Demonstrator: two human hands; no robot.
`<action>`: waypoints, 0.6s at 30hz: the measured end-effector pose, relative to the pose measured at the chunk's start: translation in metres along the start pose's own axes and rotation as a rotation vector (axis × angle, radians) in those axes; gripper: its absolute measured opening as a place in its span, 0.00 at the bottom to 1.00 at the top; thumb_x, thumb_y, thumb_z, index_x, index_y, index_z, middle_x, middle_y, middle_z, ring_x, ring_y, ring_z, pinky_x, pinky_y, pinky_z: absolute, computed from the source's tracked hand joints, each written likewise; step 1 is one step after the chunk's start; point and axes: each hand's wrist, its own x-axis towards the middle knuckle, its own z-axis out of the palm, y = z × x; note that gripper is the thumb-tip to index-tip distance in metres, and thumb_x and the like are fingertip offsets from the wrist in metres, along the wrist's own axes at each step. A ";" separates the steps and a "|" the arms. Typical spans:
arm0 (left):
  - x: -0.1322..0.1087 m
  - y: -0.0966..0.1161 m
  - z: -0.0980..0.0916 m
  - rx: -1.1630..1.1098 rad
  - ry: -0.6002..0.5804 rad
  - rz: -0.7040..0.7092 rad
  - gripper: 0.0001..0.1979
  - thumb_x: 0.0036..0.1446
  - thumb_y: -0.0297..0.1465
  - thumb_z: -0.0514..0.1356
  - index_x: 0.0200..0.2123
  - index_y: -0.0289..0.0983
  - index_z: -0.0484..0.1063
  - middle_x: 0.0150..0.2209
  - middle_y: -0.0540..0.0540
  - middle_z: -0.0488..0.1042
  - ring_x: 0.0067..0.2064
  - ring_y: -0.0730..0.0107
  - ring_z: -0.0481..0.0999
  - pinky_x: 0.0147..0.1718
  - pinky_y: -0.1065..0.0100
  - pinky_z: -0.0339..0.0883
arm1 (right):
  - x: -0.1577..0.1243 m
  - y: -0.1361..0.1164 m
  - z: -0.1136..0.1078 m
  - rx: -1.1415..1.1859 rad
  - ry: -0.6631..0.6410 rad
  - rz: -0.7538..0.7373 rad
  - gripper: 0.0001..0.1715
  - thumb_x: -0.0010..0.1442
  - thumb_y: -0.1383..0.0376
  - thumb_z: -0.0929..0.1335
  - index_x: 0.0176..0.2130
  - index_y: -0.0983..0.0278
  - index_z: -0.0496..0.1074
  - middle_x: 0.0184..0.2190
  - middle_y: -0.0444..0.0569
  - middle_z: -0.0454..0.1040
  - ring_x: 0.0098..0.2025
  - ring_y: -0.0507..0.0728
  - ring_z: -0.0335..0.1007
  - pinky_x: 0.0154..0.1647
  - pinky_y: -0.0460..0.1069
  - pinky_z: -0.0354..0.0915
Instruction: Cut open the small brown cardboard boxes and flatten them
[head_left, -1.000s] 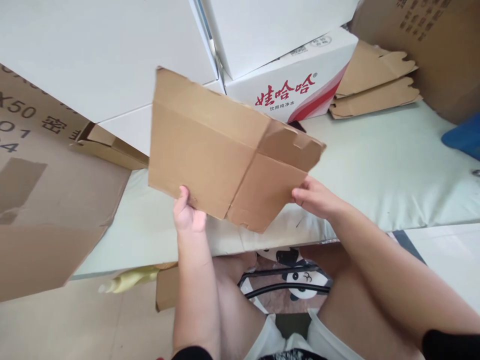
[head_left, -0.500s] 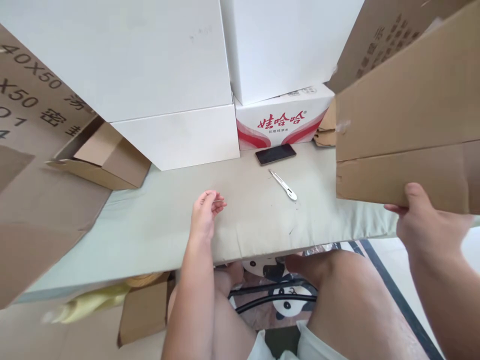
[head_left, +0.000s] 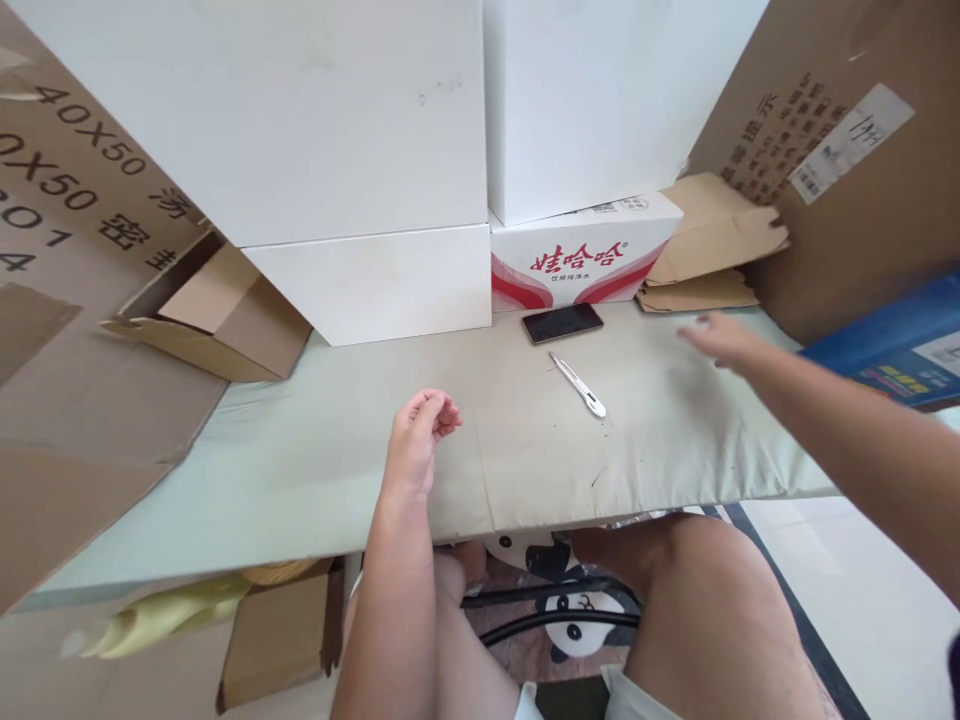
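Note:
My left hand (head_left: 426, 428) hovers over the front part of the covered table, its fingers curled in against the thumb and nothing visible in them. To its right lies a white utility knife (head_left: 578, 385) with its slim tip pointing away from me. Behind the knife a dark phone (head_left: 562, 323) rests flat. My right hand (head_left: 716, 338), somewhat blurred, stretches in from the right over the table, fingers extended and holding nothing. Just beyond it are folded brown cardboard pieces (head_left: 709, 235), apart from the fingers.
White boxes (head_left: 367, 285) are stacked at the back, beside a red-and-white printed carton (head_left: 585, 255). Large brown cartons stand at left (head_left: 82, 330) and right (head_left: 847, 160). A blue box (head_left: 892, 335) sits at the right edge. Another cardboard box (head_left: 274, 640) is below the table.
The large cardboard piece in my right hand has been let go and is out of view. That hand has moved left and away from me. My left hand has barely moved.

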 end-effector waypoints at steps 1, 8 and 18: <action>-0.003 0.003 -0.003 -0.014 -0.008 0.010 0.18 0.41 0.44 0.71 0.26 0.37 0.72 0.25 0.49 0.74 0.28 0.72 0.75 0.32 0.69 0.68 | 0.000 -0.004 0.008 -0.046 -0.058 0.027 0.19 0.48 0.51 0.77 0.28 0.60 0.71 0.28 0.57 0.76 0.42 0.72 0.77 0.38 0.63 0.72; -0.017 0.014 -0.028 -0.259 0.039 0.082 0.16 0.42 0.42 0.70 0.26 0.38 0.70 0.25 0.51 0.71 0.27 0.74 0.72 0.30 0.70 0.69 | -0.005 -0.121 0.032 -0.213 -0.367 -0.176 0.08 0.53 0.58 0.74 0.27 0.59 0.77 0.29 0.53 0.79 0.36 0.65 0.77 0.39 0.59 0.68; -0.010 0.029 -0.077 -0.600 0.335 0.189 0.12 0.45 0.37 0.64 0.21 0.37 0.67 0.21 0.53 0.62 0.24 0.78 0.64 0.24 0.75 0.62 | -0.042 -0.471 0.069 -0.065 -0.229 -1.117 0.24 0.66 0.68 0.64 0.60 0.61 0.69 0.61 0.52 0.74 0.53 0.62 0.77 0.45 0.52 0.73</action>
